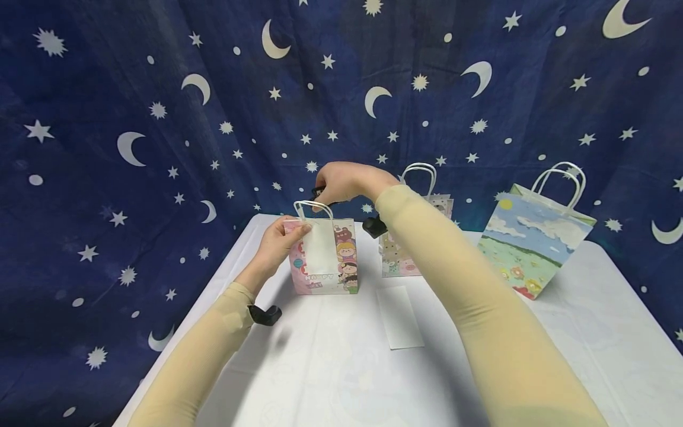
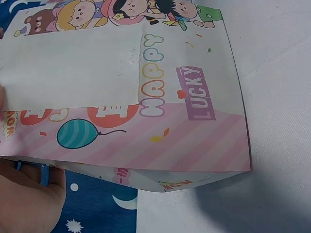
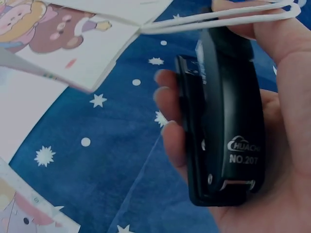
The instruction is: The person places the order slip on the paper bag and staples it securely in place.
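Observation:
A small pink and white paper gift bag (image 1: 347, 261) with cartoon figures stands upright on the table, its white cord handles raised. My left hand (image 1: 277, 242) grips its upper left edge, the thumb over a blank white paper slip (image 1: 320, 249) that lies against the front. In the left wrist view the slip (image 2: 73, 68) covers part of the print beside the word HAPPY. My right hand (image 1: 347, 181) is above the bag's mouth and holds a black stapler (image 3: 233, 121), fingers wrapped round it. In the right wrist view the cord handle (image 3: 218, 22) passes across the stapler's upper end.
Another white paper slip (image 1: 400, 317) lies flat on the white tablecloth (image 1: 331, 367). Behind my right forearm stands a bag with animal faces (image 1: 395, 259). A larger landscape-print bag (image 1: 533, 237) leans at the right. A dark blue star-and-moon curtain (image 1: 341, 77) hangs behind the table.

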A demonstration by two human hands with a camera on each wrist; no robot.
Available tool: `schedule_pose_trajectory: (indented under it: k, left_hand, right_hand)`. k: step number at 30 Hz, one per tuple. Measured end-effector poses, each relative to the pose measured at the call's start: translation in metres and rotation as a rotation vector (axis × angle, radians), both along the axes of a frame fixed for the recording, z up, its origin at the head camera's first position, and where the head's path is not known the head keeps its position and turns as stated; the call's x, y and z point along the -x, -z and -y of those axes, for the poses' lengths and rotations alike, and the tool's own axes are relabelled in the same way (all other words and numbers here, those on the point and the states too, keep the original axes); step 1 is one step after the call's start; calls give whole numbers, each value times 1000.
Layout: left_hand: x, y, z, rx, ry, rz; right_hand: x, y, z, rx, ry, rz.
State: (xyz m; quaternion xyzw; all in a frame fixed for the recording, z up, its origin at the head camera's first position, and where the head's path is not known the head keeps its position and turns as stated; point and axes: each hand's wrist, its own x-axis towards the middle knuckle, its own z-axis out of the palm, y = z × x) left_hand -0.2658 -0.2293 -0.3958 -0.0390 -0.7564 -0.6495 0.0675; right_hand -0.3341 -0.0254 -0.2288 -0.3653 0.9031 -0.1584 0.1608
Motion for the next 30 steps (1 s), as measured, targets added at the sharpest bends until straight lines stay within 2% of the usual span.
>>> schedule_pose_trajectory:
  k: [6, 13, 21, 30]
  left_hand:
    - [-1, -1, -1, -10, 4, 8]
    - [0, 1, -1, -21, -2, 0]
    - [1, 0, -1, -10, 1, -32]
    - [10, -2, 9, 33, -12, -8]
  right_hand:
    - [1, -4, -15, 96, 51, -63]
    - [-2, -11, -32, 146, 72, -87]
    - [-9, -18, -58, 169, 73, -69]
    - [-25, -14, -92, 173, 86, -46]
